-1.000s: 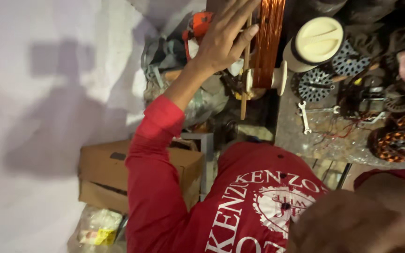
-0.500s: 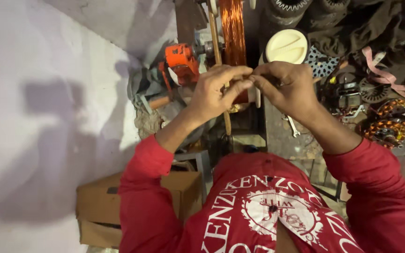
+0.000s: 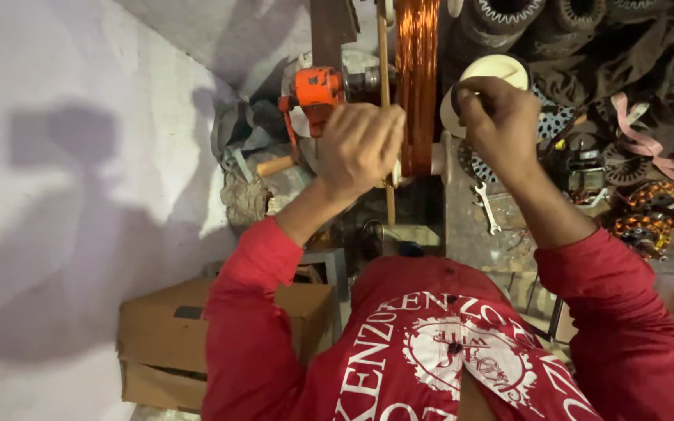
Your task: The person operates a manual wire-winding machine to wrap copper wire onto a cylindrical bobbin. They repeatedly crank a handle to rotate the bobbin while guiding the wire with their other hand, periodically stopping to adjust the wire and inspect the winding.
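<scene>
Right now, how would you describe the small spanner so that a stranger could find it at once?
Start at the tall coil of shiny copper wire between the two hands. Look lower right, under the right hand, on the grey bench. The small silver open-ended spanner lies there, the only bright, slim metal tool among dark motor parts.

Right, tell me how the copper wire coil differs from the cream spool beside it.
The copper wire coil is shiny orange-brown; the cream spool is pale and matt. The coil shows edge-on as a tall narrow band, while the spool shows its round flat face. The left hand is closed just left of the coil, by a thin wooden stick; the right hand overlaps the spool's lower edge. Both sit at the cluttered bench, side by side.
</scene>
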